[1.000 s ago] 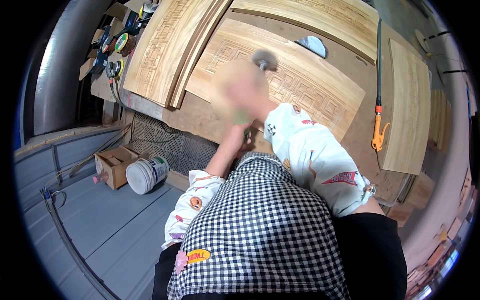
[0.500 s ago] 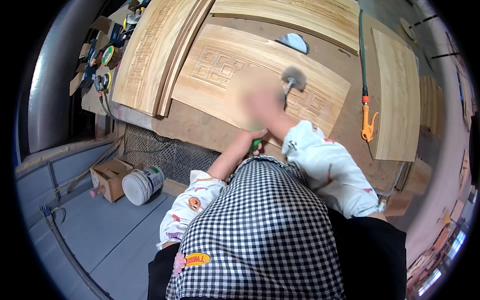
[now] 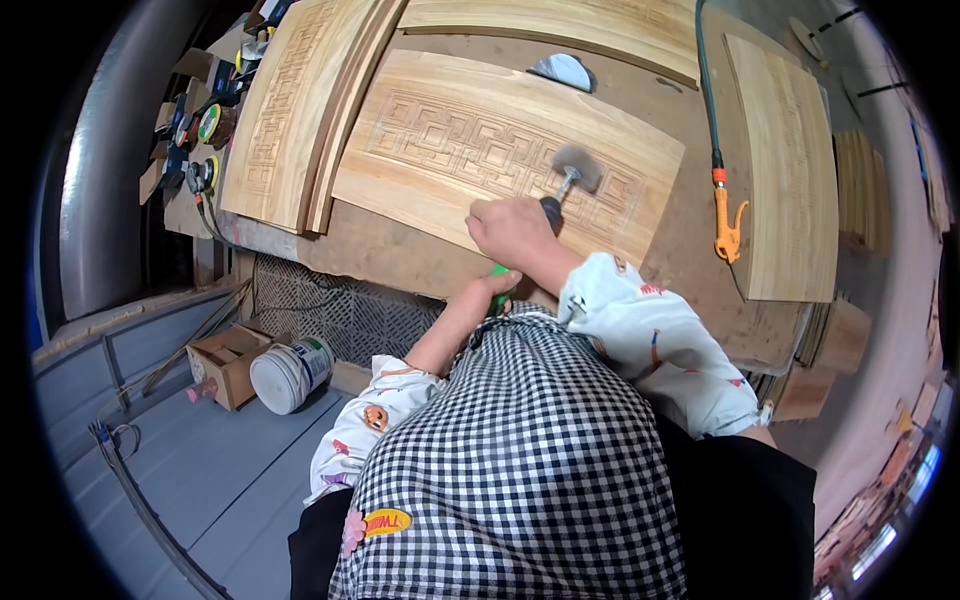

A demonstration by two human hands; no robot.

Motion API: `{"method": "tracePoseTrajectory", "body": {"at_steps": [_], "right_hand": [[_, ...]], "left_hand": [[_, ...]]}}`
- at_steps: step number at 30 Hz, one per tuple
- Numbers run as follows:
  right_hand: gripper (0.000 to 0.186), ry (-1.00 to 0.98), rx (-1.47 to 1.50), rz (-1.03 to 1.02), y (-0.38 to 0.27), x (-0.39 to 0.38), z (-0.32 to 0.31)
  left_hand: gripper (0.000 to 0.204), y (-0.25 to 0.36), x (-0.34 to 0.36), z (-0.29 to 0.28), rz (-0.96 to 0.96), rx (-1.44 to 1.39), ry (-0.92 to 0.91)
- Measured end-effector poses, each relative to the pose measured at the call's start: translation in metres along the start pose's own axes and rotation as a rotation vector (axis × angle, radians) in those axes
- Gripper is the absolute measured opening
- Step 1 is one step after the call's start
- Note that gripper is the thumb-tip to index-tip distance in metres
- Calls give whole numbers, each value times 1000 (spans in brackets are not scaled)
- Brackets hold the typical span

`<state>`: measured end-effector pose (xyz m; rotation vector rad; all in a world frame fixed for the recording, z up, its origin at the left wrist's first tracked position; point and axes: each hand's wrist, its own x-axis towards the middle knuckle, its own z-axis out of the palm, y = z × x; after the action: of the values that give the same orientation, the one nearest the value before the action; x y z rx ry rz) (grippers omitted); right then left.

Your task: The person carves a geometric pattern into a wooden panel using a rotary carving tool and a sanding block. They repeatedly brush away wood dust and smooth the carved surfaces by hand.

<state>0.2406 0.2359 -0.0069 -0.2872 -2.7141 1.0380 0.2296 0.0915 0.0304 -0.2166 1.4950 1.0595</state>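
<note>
My right hand [image 3: 515,230] is closed round the black front part [image 3: 550,210] of a rotary tool, over the near edge of a carved wooden panel [image 3: 420,110]. At the tool's end a metal shaft carries a blurred grey round head [image 3: 575,165], which is on or just above the carved pattern toward the panel's right. Lower down, beside the apron, my left hand [image 3: 492,290] grips the tool's green body [image 3: 500,275], which is mostly hidden by my hands.
Stacked panels [image 3: 270,150] lie left, others [image 3: 560,22] behind and right [image 3: 780,170]. A grey half-round piece [image 3: 562,70] lies behind my panel. An orange air blow gun [image 3: 728,225] with hose lies right, power tools [image 3: 200,175] far left. A white bucket [image 3: 280,380] stands below.
The grey head has moved right and down along the carving, my hands with it. The panels and bench appear further left in the view. The motion blur over my right hand has gone.
</note>
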Motion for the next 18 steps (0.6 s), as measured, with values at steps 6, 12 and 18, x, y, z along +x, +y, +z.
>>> {"method": "tracePoseTrajectory", "body": {"at_steps": [6, 12, 18], "right_hand": [[26, 72, 52, -100, -7, 7, 11], [25, 53, 87, -201, -13, 9, 14], [24, -52, 52, -78, -33, -30, 23]], "left_hand": [[28, -1, -13, -4, 75, 11, 45], [28, -16, -15, -7, 48, -95, 114], [34, -41, -34, -16, 105, 9, 101]]}}
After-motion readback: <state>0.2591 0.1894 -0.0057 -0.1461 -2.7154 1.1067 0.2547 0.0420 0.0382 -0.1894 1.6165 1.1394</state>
